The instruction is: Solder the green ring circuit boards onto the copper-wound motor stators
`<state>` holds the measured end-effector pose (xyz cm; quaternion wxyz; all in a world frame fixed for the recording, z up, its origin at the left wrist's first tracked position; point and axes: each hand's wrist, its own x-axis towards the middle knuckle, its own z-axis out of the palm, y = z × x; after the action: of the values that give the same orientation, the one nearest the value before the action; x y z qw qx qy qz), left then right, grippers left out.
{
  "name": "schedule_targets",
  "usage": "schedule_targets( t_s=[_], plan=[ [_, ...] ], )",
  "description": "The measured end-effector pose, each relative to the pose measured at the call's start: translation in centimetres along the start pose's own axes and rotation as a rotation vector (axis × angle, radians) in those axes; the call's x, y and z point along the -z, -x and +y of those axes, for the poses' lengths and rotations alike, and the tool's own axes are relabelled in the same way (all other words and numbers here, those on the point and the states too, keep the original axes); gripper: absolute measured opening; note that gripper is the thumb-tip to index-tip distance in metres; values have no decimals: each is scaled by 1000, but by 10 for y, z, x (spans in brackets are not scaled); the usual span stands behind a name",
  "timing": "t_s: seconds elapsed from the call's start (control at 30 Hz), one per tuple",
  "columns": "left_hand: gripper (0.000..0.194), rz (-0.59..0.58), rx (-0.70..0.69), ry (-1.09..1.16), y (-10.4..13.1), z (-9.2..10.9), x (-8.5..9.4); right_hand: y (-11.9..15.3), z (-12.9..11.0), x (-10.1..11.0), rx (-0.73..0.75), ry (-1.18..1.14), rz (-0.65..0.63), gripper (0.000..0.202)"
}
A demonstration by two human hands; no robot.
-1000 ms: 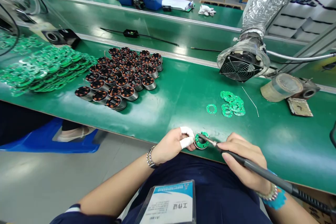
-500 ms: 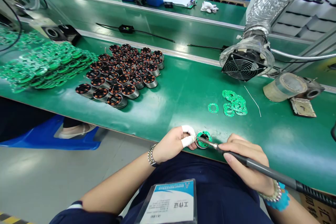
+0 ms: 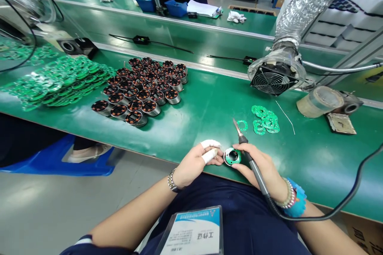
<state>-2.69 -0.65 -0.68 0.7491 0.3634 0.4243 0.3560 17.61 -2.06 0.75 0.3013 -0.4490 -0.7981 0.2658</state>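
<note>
A stator (image 3: 228,162) with a green ring-shaped circuit board (image 3: 237,156) on its face is at the bench's front edge. My right hand (image 3: 260,161) keeps a soldering iron (image 3: 254,167) against its palm, tip pointing away from me. The thumb and a finger of that hand also grip the stator's right side. My left hand (image 3: 203,157), with white finger cots on the thumb and a finger, is at the stator's left side. Its fingers are loosely bent and apart; whether they touch the stator is hard to tell.
Loose green ring boards (image 3: 266,119) and a thin solder wire (image 3: 285,117) lie beyond my right hand. A fume fan (image 3: 271,81) hangs behind them, left of a taped container (image 3: 318,101). Many stators (image 3: 143,91) and stacked boards (image 3: 66,79) cover the left. A co-worker's foot (image 3: 89,153) shows below.
The soldering iron's tip has left the board and swung up and away. My right thumb and finger have taken hold of the stator, and my left fingers have loosened.
</note>
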Motion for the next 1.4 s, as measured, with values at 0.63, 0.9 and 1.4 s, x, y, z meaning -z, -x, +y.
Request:
schedule_targets(
  t_s=[0.63,0.9,1.4],
  plan=[
    [21,-26,53,-90,-7,6,-17,-9,-6,-7,92,-19,167,23],
    [23,-48,41,-89,-6,5,-14,-20,-12,-9,107,-58,115,19],
    [23,14,-2,-158,-2,-1,-11,5,-19,16,91,-75,188,21]
  ],
)
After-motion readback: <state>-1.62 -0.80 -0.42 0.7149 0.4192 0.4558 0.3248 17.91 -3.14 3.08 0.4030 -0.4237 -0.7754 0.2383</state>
